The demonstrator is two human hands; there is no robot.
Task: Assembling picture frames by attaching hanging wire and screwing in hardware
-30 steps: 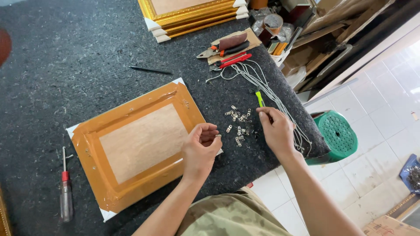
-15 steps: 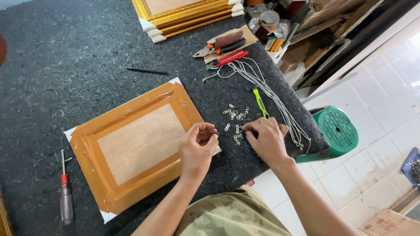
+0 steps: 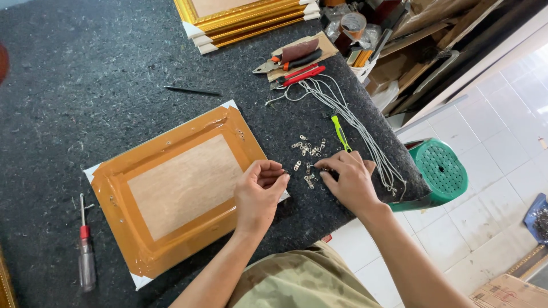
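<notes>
Grey felt bench [image 3: 68,85] is bearing a taped frame [image 3: 177,191], back up. Left hand [image 3: 258,194] is resting at its right edge, fingers curled, pinching something too small to identify. Right hand [image 3: 348,179] is lying just beside, fingertips pressing together on small metal hangers [image 3: 308,153] scattered between frame and wires [image 3: 354,122]

Likely framing workshop, felt-covered bench [image 3: 85,68], pliers [image 3: 288,60], stacked gilt frames [image 3: 251,20]

Small metal hangers [image 3: 307,149] lie right of the frame [image 3: 177,191].
</notes>
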